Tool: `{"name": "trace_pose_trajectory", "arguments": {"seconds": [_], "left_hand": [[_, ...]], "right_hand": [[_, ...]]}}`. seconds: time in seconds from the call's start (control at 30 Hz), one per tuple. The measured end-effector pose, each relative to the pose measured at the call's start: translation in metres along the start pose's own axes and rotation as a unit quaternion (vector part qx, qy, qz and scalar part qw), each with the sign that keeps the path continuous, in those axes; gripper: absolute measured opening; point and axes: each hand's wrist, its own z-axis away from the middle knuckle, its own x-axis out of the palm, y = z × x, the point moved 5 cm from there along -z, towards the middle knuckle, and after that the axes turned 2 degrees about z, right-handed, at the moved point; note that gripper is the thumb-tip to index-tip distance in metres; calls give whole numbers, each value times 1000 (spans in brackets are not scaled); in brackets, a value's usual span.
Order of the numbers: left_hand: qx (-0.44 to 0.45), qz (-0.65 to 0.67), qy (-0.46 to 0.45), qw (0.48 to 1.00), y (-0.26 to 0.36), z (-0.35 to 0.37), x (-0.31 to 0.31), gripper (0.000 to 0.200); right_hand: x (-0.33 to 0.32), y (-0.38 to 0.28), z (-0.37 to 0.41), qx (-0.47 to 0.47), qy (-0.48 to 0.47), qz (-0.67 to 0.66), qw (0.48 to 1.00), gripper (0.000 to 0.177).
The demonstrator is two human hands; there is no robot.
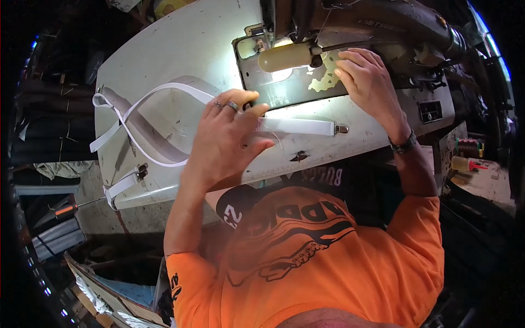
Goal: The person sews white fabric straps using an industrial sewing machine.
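My left hand (224, 136), with rings on it, is over the white strap (298, 126) at the table's front part. Its fingers and thumb are spread, and it grips nothing that shows. The strap's right end has a metal clip (342, 129); its other part loops across the table to the left. Beside the sewing machine's pale cylindrical part (284, 58) is my right hand (367, 82), with fingers curled together. Whatever is between its fingertips is too small to make out. Another clip (143, 171) lies at the left edge on a white strap end.
The dark sewing machine (377, 22) spans the top right above its metal bed plate (262, 82). An orange-handled screwdriver (65, 210) is left of the white table (164, 54). Thread spools (469, 146) and a red-tipped bottle (465, 164) stand at the right.
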Motion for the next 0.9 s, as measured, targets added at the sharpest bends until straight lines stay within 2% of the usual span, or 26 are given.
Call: {"name": "trace_pose_trajectory", "arguments": {"seconds": [0.07,0.17,0.2,0.3,0.33,0.43,0.5,0.53,0.67,0.73,0.83,0.9], "left_hand": [[-16,-31,-17,999,-9,-1,-2,42],[4,22,-66,998,-40,-16,7,37],[23,12,-69,997,-42,-23,4,34],[-127,35,-177,975,-46,-52,-6,33],[-114,71,-187,973,-53,-57,-2,39],[-117,137,-136,974,-60,-63,5,44],[-112,148,-137,973,-61,-63,3,47],[-112,146,-142,973,-64,-61,3,48],[-65,46,-111,991,-57,-49,3,49],[-53,25,-89,994,-57,-45,4,49],[-24,5,-58,998,-56,-43,8,47],[-17,0,-49,999,-55,-41,10,43]], "right_hand": [[1,-7,-6,-25,32,-34,999,28],[14,-47,-15,-53,-131,-174,975,34],[19,-57,-18,-69,-146,-200,966,43],[46,-59,-28,-93,-125,-253,955,51],[48,-56,-36,-101,-125,-263,951,47],[61,-35,-44,-142,-115,-278,943,38],[59,-26,-43,-152,-105,-288,940,35],[57,-24,-41,-193,-74,-254,945,36],[64,-18,-35,-68,-183,-307,931,41],[60,-17,-34,-38,-171,-311,934,43],[49,-24,-34,-103,-100,-249,958,42],[44,-32,-34,-143,-58,-206,966,36]]}}
